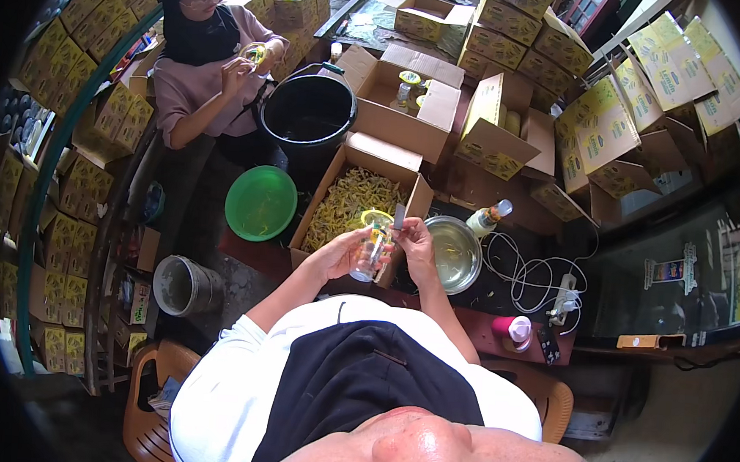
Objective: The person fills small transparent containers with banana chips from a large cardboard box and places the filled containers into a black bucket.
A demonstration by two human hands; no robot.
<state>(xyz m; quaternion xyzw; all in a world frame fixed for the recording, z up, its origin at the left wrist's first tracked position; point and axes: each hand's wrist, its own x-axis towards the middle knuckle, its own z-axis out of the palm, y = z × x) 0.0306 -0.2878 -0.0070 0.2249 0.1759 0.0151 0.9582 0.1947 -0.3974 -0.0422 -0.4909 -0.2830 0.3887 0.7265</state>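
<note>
In front of my chest, my left hand (340,255) is wrapped round a clear plastic jar (365,260) with a yellow ring at its top. The jar is tilted over the near edge of a cardboard box (424,198) full of yellowish dried strips (351,198). Closed close beside the jar, my right hand (418,241) pinches a small flat grey piece (400,216) that stands up from the fingers. Whether it is a blade or a strip cannot be made out. A metal bowl (474,275) lies just right of my right hand.
A green basin (261,203) and a grey bucket (187,287) stand left; a black tub (308,109) is farther off. A bottle (489,217), white cables (524,278) and a pink container (512,330) lie right. Across from me, a person (214,77) holds a yellow-rimmed thing. Stacked cartons (505,36) surround us.
</note>
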